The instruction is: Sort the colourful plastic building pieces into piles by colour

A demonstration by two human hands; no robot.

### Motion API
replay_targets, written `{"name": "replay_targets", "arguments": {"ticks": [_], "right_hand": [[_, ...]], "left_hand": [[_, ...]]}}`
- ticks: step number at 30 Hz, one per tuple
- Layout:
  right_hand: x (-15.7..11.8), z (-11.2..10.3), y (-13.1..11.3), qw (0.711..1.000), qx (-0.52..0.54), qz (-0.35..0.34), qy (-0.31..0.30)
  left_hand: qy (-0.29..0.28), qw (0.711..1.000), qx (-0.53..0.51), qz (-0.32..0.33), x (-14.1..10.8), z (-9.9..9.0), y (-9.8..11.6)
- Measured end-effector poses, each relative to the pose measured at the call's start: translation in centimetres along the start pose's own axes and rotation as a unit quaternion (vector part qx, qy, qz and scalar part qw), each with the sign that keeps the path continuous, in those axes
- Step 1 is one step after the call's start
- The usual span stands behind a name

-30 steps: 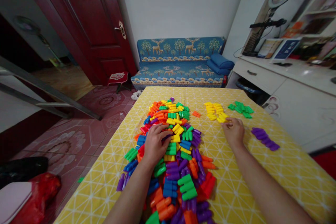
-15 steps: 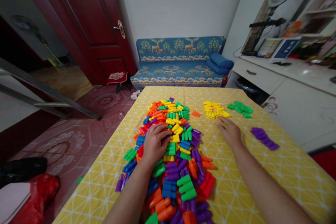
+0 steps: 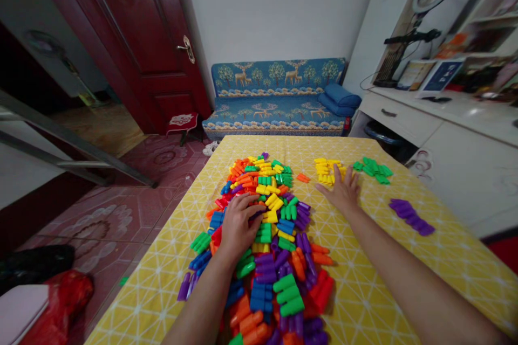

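My left hand (image 3: 240, 223) rests on a long heap of plastic bullet-shaped building pieces (image 3: 265, 267), its fingers apart and slightly curved over them. The heap mixes red, orange, yellow, green, blue and purple pieces. Over at the right, my right hand (image 3: 343, 192) is spread wide, palm down, with no piece visible in it. Its fingertips reach over the near edge of a small group of yellow pieces (image 3: 324, 164) and partly cover it. Beyond that hand lies a green group (image 3: 372, 168), and a purple row (image 3: 410, 216) sits farther right.
A lone orange piece (image 3: 302, 178) lies between heap and yellow group on the yellow patterned tablecloth (image 3: 162, 285). Behind the table stands a blue sofa (image 3: 275, 105). A white cabinet (image 3: 465, 145) is at the right, a metal ladder (image 3: 81, 145) at the left.
My right hand has moved left and forward onto the yellow group, and its fingers have spread. My left hand stays at nearly the same spot on the heap.
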State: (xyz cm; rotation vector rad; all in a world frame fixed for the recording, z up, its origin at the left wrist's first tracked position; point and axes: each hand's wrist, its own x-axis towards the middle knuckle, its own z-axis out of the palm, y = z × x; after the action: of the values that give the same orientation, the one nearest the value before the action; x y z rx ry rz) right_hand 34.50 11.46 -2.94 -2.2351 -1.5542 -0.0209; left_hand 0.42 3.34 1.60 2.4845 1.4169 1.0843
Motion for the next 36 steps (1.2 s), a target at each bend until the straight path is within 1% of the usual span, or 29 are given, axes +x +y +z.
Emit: {"name": "replay_targets", "arguments": {"ticks": [3,7,11,14,18,20,22,24,26,29,31,32,34,36], "right_hand": [[1.4,0.6,-0.9,1.0,-0.02,-0.005,-0.014],[2.9,1.5,-0.8,0.999,-0.027,-0.01,-0.014],[3.6,2.1,-0.5,0.999,-0.035,-0.023,0.013],[3.0,1.7,-0.8,0.996,-0.046,-0.054,0.047],[0.9,0.7,-2.2,0.982,-0.05,-0.168,0.076],[-0.4,0.3,-3.1,0.974,-0.029,-0.214,0.072],[-1.7,0.3,-3.8,0.97,0.012,-0.237,0.051],[-3.0,0.4,-4.1,0.969,0.081,-0.232,0.024],[-4.3,0.5,-3.9,0.967,0.177,-0.186,0.003],[-6.8,0.6,-3.1,0.943,0.314,-0.106,-0.031],[-8.6,0.3,-2.8,0.925,0.366,-0.086,-0.058],[-9.3,0.0,-2.9,0.919,0.379,-0.086,-0.065],[-10.4,-0.9,-3.8,0.917,0.381,-0.104,-0.05],[-10.8,-2.1,-5.8,0.916,0.367,-0.163,-0.011]], "left_hand": [[-0.001,1.0,0.001,-0.002,0.0,0.0,0.0],[-0.005,1.0,0.001,-0.003,-0.1,0.1,-0.2],[-0.003,1.0,-0.001,-0.003,-0.1,0.0,-0.2],[0.0,1.0,-0.001,-0.009,0.0,0.0,-0.1],[-0.004,1.0,-0.003,-0.01,0.0,0.0,-0.1],[-0.005,1.0,-0.003,-0.007,-0.1,0.1,-0.2],[-0.003,1.0,-0.003,-0.005,-0.1,0.2,-0.3],[-0.004,1.0,-0.007,-0.006,-0.1,0.1,-0.3],[-0.006,1.0,-0.01,-0.011,-0.1,0.1,-0.2],[-0.005,1.0,-0.012,-0.013,0.0,0.0,0.0],[-0.002,1.0,-0.013,-0.014,0.1,-0.1,0.0],[-0.001,1.0,-0.013,-0.014,0.1,-0.1,0.1],[0.0,1.0,-0.014,-0.015,0.1,-0.1,0.1],[-0.001,1.0,-0.014,-0.015,0.1,0.0,0.0]]}}
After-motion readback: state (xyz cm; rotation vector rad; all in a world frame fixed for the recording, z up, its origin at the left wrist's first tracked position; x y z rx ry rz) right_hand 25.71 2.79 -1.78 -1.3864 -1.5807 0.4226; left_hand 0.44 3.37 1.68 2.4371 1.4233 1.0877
